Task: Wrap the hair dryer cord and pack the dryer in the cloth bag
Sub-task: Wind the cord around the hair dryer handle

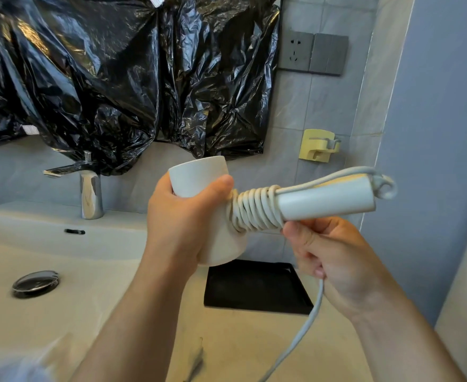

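Note:
My left hand (pixel 184 213) grips the barrel of a white hair dryer (pixel 199 175), held up over the counter with its handle (pixel 326 199) pointing right. The white cord (pixel 254 210) is wound in several tight turns around the handle near the barrel. My right hand (pixel 328 252) sits just under the handle and holds the loose cord, which trails down past my wrist to the bottom edge (pixel 306 326). A hanging loop (pixel 385 187) sticks out at the handle's end. No cloth bag is in view.
A white sink (pixel 61 260) with a chrome faucet (pixel 90 194) and drain plug (pixel 35 282) lies at the left. A black tray (pixel 257 288) rests on the counter below the dryer. Black plastic sheeting (pixel 122 73) covers the wall; a socket (pixel 295 52) and yellow holder (pixel 319 146) are at right.

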The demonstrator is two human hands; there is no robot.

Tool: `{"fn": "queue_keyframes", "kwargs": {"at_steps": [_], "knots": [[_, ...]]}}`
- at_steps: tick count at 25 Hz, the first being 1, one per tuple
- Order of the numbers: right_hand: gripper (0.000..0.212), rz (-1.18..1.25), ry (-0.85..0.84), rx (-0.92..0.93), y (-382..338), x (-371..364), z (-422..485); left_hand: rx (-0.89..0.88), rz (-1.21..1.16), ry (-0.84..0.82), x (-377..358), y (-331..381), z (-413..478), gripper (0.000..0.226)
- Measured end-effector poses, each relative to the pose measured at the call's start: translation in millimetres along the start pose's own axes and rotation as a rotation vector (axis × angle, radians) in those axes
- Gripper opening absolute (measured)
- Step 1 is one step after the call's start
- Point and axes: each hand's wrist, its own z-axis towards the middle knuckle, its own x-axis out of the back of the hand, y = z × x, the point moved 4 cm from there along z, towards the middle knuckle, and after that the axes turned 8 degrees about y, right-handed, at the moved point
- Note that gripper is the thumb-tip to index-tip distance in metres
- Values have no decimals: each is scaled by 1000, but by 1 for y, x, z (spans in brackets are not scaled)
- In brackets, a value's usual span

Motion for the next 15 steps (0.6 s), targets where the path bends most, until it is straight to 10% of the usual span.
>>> {"fn": "queue_keyframes", "kwargs": {"at_steps": [9, 15], "knots": [[24, -101, -235, -200, 10, 23, 8, -37, 183, -301, 4, 7, 0, 49], [25, -482, -17, -149, 13, 18, 8, -349, 458, -370, -1, 18, -7, 62]]}}
